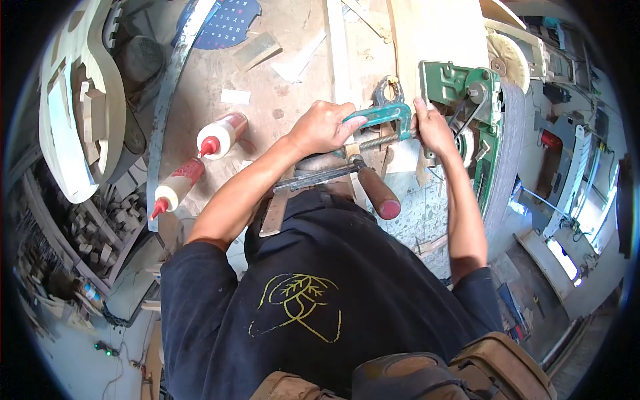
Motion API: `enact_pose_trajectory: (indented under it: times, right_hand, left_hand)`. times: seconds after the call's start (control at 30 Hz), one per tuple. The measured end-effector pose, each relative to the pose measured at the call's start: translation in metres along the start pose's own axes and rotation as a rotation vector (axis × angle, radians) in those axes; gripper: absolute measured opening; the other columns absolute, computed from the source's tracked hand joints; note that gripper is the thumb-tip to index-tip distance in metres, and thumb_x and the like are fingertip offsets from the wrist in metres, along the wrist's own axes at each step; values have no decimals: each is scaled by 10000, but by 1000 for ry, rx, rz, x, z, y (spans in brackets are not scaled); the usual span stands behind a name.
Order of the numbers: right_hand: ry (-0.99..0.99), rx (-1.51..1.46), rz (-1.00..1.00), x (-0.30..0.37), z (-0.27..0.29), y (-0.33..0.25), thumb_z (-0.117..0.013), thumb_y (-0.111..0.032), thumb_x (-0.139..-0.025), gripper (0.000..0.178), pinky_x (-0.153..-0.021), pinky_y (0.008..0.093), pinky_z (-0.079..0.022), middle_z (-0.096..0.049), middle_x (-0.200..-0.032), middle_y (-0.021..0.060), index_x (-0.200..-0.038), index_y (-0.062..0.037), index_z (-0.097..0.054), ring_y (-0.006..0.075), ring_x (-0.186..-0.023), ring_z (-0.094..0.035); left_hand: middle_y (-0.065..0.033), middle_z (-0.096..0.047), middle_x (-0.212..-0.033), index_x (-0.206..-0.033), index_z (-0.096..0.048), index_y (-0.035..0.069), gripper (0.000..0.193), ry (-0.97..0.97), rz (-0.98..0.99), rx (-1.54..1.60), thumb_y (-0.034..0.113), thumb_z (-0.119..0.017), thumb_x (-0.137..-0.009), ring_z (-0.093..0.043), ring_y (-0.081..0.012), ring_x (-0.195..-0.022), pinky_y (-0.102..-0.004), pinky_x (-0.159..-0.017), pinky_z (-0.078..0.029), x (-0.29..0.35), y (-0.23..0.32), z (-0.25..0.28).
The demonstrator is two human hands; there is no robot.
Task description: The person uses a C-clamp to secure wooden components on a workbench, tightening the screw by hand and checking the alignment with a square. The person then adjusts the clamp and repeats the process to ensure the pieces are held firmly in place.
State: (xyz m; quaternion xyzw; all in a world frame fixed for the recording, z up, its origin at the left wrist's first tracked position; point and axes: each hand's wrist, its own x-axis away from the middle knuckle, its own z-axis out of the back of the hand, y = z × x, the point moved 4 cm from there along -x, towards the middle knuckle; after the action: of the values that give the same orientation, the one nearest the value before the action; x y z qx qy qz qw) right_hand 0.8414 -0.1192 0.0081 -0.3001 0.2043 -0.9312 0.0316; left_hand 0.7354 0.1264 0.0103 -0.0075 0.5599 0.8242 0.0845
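A green C-clamp (399,113) with a threaded screw lies at the near edge of the workbench. My left hand (325,125) is wrapped round one end of its frame, thumb along the green metal. At the screw's outer end, my right hand (435,130) is closed with the thumb raised; its fingertips are partly hidden. Just below sits a bar clamp with a wooden handle (379,193), its dark metal bar (320,179) running left in front of my body. Beneath that bar, a flat wood strip (275,213) sticks out. A black spring clamp (388,91) stands behind the C-clamp.
Two glue bottles with red tips (223,135) (177,187) lie on the bench (200,87) at left. A green machine (490,113) stands close at right. Farther back are a wood block (258,51) and a blue printed disc (223,27). A curved wooden body (80,100) is far left.
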Motion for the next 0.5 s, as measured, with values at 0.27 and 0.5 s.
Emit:
enact_pose_trajectory:
  times: [0.27, 0.5]
  right_hand:
    - [-829, 67, -507, -35, -12, -14, -248, -579, -1001, 738, -341, 303, -335, -452, -498, 37, -703, 8, -581, 134, -341, -357]
    - [-489, -2, -105, -23, 4, -15, -439, -463, -984, 535, -528, 274, -427, -648, -713, 83, -844, -13, -693, 134, -548, -532]
  left_hand:
    - [-198, -525, -588, -716, -556, 11, 300, -20, 44, 30, 225, -626, -914, -548, -366, -519, -406, -495, -419, 0, -3, 1]
    - [-178, -502, -574, -713, -548, 14, 300, -39, 91, 50, 214, -611, -927, -525, -341, -495, -400, -489, -407, 5, -2, 2]
